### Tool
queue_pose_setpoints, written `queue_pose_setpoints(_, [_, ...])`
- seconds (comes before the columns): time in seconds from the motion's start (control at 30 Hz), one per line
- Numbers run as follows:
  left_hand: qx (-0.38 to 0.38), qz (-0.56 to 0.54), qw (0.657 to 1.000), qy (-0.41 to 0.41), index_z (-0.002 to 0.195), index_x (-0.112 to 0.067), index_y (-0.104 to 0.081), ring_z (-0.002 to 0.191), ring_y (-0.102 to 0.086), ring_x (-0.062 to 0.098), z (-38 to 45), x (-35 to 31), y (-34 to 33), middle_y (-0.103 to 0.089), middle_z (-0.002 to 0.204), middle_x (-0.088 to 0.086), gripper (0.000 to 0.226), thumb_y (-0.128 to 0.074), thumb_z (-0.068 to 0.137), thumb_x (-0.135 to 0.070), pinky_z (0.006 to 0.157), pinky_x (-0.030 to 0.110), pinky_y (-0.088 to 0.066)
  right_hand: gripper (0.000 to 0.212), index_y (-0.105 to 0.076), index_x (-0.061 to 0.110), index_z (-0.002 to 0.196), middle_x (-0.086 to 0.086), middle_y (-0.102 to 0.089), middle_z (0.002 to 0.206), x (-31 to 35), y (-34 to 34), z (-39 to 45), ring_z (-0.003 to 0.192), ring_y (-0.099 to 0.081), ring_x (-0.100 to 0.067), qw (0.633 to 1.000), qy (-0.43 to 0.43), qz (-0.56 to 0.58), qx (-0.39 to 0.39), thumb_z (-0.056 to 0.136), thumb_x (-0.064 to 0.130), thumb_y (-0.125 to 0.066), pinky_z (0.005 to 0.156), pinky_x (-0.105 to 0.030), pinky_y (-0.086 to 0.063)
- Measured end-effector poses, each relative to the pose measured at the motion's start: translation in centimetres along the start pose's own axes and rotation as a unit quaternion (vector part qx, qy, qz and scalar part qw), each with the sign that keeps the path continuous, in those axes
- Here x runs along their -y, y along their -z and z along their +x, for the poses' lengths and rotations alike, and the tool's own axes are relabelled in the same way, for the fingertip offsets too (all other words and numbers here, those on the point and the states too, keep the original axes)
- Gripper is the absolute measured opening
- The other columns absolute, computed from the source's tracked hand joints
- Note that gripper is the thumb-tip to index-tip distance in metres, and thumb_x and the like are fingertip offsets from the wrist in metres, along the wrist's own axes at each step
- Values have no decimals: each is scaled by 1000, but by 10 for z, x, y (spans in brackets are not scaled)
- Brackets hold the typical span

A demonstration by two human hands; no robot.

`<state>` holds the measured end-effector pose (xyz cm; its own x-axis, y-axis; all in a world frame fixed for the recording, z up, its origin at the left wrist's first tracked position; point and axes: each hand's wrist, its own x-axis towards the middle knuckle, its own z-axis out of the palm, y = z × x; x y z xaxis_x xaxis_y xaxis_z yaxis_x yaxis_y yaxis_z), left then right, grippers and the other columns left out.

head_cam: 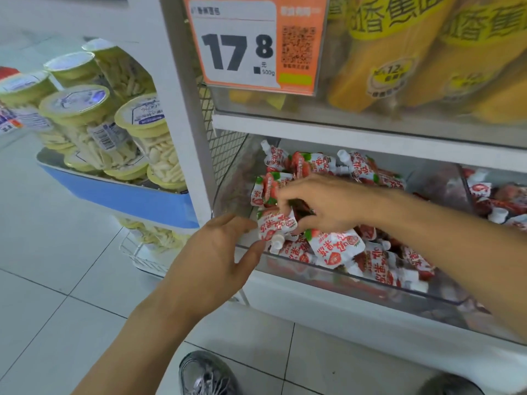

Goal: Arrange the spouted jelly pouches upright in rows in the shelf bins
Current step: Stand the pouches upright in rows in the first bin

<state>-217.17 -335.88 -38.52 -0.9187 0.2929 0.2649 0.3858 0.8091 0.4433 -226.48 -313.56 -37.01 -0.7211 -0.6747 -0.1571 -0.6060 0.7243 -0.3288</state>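
Several tubs of pale snack sticks [97,129] with yellow-green lids stand stacked on a blue rack [119,195] at the far left. Moving right, our left hand [216,260] reaches toward the near left corner of the clear shelf bin [356,283], its fingers straight and slightly apart, the fingertips just beside a strawberry jelly pouch [276,225]. That pouch hangs upside down, its white spout [277,240] pointing at the bin's near edge. Our right hand [322,206] comes in from the right over the bin and pinches the pouch's upper end, with thumb and fingers clamped on it. Beneath and behind the hands, more red and white pouches [336,246] lie jumbled in the bin, tilted and flat, spouts pointing every way. Above, an orange price tag [251,44] reading 17.8 hangs on the front of the upper bin, which holds yellow banana pouches [399,61]. Further right, a neighbouring bin [499,201] holds more strawberry pouches. A grey shoe [205,374] shows on the white tiled floor [42,280] near us.
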Motion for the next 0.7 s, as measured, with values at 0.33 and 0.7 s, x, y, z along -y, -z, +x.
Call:
queue_pose_setpoints(0.33, [169,98,981,-17,101,-30,-67,89,-65,15,17,5,-20,-70,100,-11,21,-69,84,-42,78,33,-54,46,-57,21,125,-4,-56,130,24,-8,-79,123,-51,-24,966,-79,-150,-193,96,55,-47,103,-48,-45])
queue_pose_setpoints(0.7, [45,35,993,-100,76,-20,-73,65,-68,20,10,19,-38,-71,73,-8,15,-78,73,-6,57,29,-54,30,-61,25,79,10,-55,76,34,-80,-148,64,-63,-13,955,-139,-139,-222,68,28,-88,40,-30,-43])
